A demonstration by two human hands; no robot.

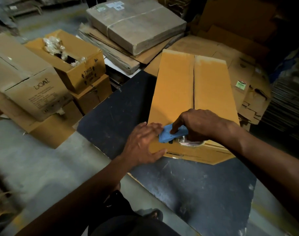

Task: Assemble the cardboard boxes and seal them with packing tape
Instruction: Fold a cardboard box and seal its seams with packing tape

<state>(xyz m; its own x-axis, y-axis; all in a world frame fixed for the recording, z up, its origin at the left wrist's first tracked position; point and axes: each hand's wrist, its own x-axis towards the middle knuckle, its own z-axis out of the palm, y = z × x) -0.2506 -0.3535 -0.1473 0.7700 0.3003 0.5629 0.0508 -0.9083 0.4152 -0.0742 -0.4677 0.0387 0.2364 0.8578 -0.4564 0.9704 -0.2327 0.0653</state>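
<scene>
**Tape dispenser at the near edge of the closed box**

On the dark board [114,116] laid over the concrete floor sits the cardboard box [177,92], the largest thing at hand, its two top flaps folded shut and meeting along a centre seam [194,86] that runs away from the person. Behind it lie stacks of flattened cartons [136,26], and to the left stand filled boxes, one printed "THIS SIDE UP" [87,74]. The left hand [143,143] rests spread on the box's near left corner, fingers straight, thumb along the front face. The right hand [196,123] clasps the blue tape dispenser [171,135] at the near top edge by the seam, index finger pressing its top. Its tape roll [191,143] shows partly beneath the hand.
</scene>
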